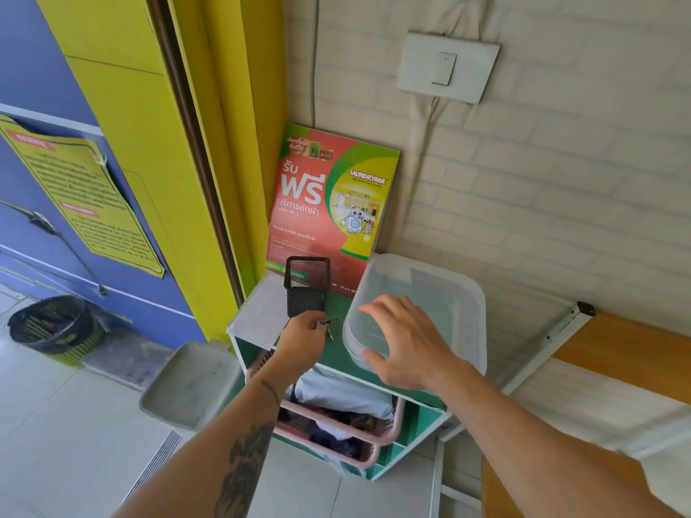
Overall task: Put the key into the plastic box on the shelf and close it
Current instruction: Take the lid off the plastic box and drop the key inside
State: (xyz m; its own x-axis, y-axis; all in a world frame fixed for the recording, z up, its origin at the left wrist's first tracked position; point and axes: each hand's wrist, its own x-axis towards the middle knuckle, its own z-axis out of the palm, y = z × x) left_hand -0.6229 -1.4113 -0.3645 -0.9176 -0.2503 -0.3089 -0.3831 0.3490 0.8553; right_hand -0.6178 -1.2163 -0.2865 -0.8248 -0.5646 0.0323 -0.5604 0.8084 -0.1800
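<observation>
While the left hand [304, 336] pinches the key [326, 328] just beside the box [441, 293], the whole matter comes down to a short sideways trip: the key hangs to the left of the box, over the green top of the shelf [338, 312], and must travel rightward and up over the box's near rim. That grip is closed on the key's head, with the rest of the bunch dangling below the fingertips, its long line running roughly downward, so it would drop in end first. The right hand [405, 342] is the nearer one to the box, spread open across its front corner, thumb at the near wall and fingers over the lid, clamped on nothing that I can make out. Whether the lid is seated or loose is hard to tell through the cloudy plastic, and that hand covers the near edge. How many keys hang there is too small to say. A black mesh cup [306, 284] stands just behind the key.
</observation>
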